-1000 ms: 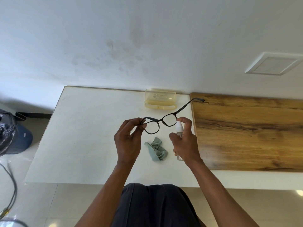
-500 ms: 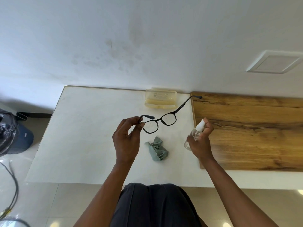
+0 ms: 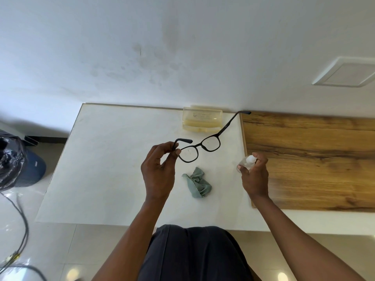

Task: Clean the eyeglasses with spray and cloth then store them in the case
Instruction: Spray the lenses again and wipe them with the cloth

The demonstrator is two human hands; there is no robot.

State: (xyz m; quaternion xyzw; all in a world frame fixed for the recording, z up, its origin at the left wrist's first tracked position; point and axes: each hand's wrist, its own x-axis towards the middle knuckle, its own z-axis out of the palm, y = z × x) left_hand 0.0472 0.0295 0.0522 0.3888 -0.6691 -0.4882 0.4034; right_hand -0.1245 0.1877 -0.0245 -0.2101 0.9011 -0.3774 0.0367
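Looking down, we see a white table point(image 3: 105, 159) against a wall, with a wood board point(image 3: 314, 159) covering its right side. Our left hand point(image 3: 158, 173) pinches the corner of black glasses point(image 3: 199, 148) between thumb and fingertips, holding them in the air over the table with both arms unfolded. Our right hand point(image 3: 254, 177) is closed around a small clear spray bottle point(image 3: 246, 162), near the board's edge, well apart from the glasses. A crumpled green cloth point(image 3: 197, 184) lies between our hands. A yellowish case point(image 3: 202, 121) sits by the wall.
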